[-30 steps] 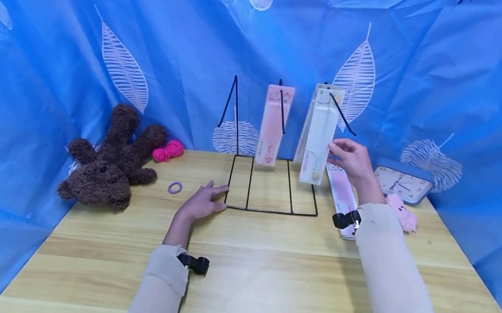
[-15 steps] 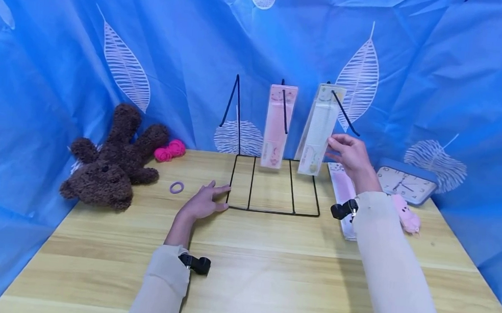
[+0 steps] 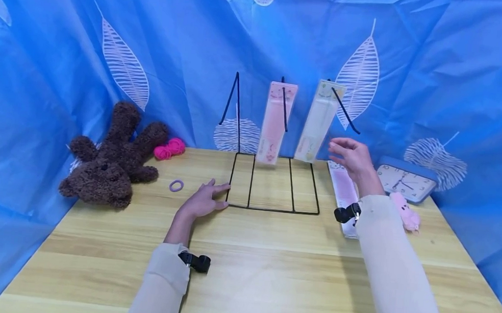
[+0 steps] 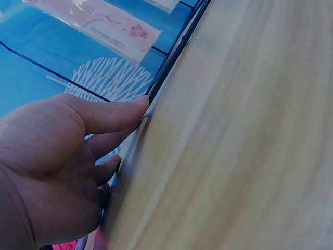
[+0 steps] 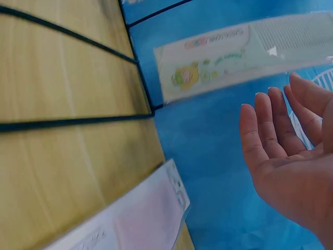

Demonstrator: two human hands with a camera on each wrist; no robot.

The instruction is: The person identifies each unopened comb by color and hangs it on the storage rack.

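A black wire display rack stands on the table with upright hooks. A packaged pink comb hangs on its middle hook, and a packaged pale green comb hangs tilted on the right hook. My right hand is just right of the green comb, fingers loosely bent and holding nothing; the right wrist view shows a gap between its fingertips and the package. My left hand rests at the rack's left side, its thumb and index finger spread and touching the base wire near the front corner.
Packaged pink combs lie on the table right of the rack, partly under the right wrist. Beyond are a blue clock and a pink plush toy. Left are a brown teddy bear, pink yarn and a purple ring.
My right hand has let go of the green comb and come slightly away from it. The comb has swung back on its hook, beside the one behind it. The left hand stays put.
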